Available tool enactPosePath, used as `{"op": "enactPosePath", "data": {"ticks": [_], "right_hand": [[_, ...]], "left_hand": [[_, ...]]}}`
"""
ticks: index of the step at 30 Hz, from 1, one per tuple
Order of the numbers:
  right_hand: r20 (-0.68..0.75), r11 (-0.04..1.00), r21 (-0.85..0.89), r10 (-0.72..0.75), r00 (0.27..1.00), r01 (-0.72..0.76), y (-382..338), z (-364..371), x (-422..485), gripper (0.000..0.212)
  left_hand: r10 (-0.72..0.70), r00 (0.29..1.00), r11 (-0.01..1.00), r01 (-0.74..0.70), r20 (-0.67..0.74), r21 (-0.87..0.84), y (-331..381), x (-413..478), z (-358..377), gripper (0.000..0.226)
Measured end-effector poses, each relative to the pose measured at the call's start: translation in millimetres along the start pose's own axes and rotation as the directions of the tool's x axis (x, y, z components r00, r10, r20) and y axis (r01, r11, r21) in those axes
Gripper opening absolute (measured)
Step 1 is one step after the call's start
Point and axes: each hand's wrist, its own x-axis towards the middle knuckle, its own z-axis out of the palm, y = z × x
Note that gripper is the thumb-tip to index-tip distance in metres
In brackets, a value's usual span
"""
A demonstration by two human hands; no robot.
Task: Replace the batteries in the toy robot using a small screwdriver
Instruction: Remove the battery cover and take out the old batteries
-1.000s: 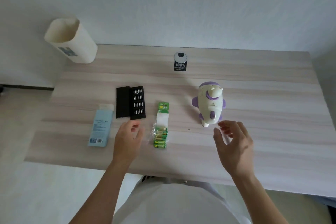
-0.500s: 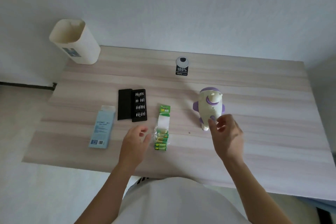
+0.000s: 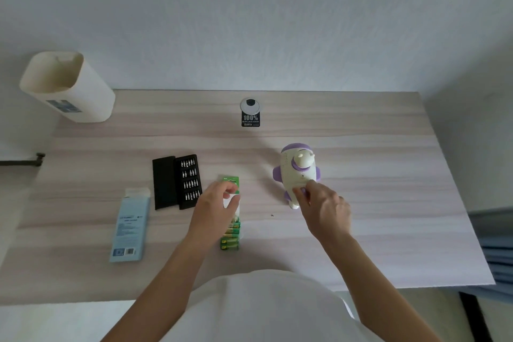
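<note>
A white and purple toy robot (image 3: 294,172) stands upright on the wooden table (image 3: 388,175), right of the middle. My right hand (image 3: 323,209) grips its lower body, fingers curled round the base. A green pack of batteries (image 3: 232,233) lies in front of me, and my left hand (image 3: 215,207) pinches the white upper part of that pack. An open black case of screwdriver bits (image 3: 177,181) lies to the left of the pack. No screwdriver handle is visible.
A pale blue box (image 3: 130,226) lies flat at the left. A cream bin (image 3: 65,86) stands at the table's far left corner. A round cable cap with a black sticker (image 3: 250,114) sits at the back middle. A blue-grey chair edge (image 3: 497,247) shows at right.
My right hand moved forward and took hold of the toy robot's lower body. My left hand moved right from near the bit case onto the battery pack.
</note>
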Motion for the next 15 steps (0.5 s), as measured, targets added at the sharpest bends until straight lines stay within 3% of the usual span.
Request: {"op": "enactPosePath", "data": {"ticks": [6, 15], "right_hand": [[-0.076, 0.981, 0.121, -0.142, 0.987, 0.15, 4.4, 5.3, -8.2, 0.038], [-0.08, 0.979, 0.151, -0.128, 0.989, 0.139, 13.4, 0.9, -12.5, 0.035]], "left_hand": [[0.138, 0.99, 0.99, -0.137, 0.029, -0.013, 21.8, 22.6, 7.2, 0.018], [0.423, 0.886, 0.903, -0.43, 0.19, -0.008, 71.4, 69.9, 28.0, 0.06]]}}
